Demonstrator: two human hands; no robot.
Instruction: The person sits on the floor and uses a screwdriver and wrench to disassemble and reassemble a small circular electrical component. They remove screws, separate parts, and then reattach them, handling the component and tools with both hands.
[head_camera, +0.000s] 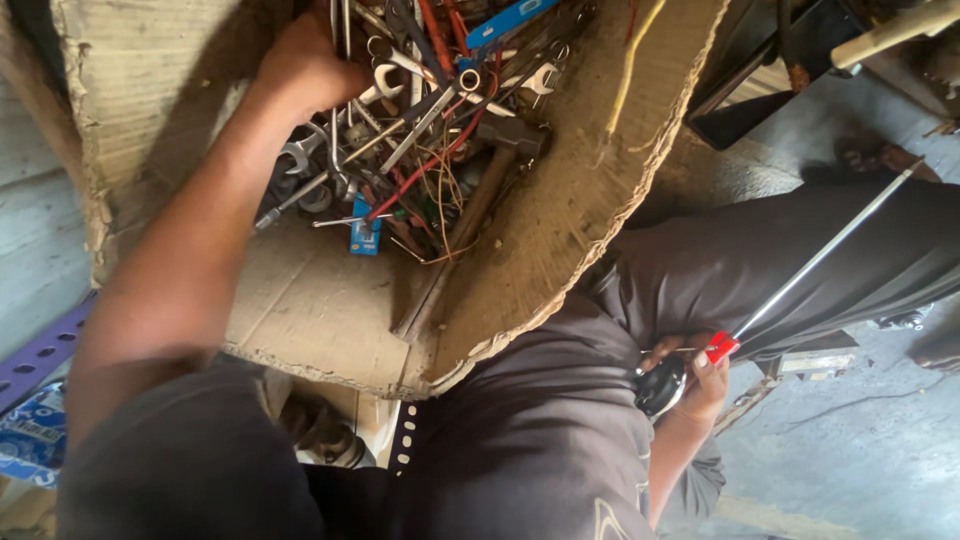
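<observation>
While the person sits hunched over, their left hand (305, 65) is buried up top in a worn cardboard box (560, 230), fingers curled down into a heap of wrenches (400, 110). Honestly can't tell if they've actually clamped onto one, since the fingertips are hidden under the metal, but the hand is right on the pile, touching the spanners at its left edge. Just beside that mess lies a hammer (480, 190), head up near the wrenches and wooden handle running down toward the box's lower rim, well clear of those fingers. A tangle of red and yellow wires (440, 170) runs through the tools, and a small blue tag (365, 237) sits at the bottom of the heap. Down by the lap, the right hand (695, 375) is closed around a round black thing (660, 385), with a thin metal rod (830, 245) with a red end poking out between the fingers and slanting up across the dark trousers (780, 260). Purple perforated strip (40, 355) off to the left.
</observation>
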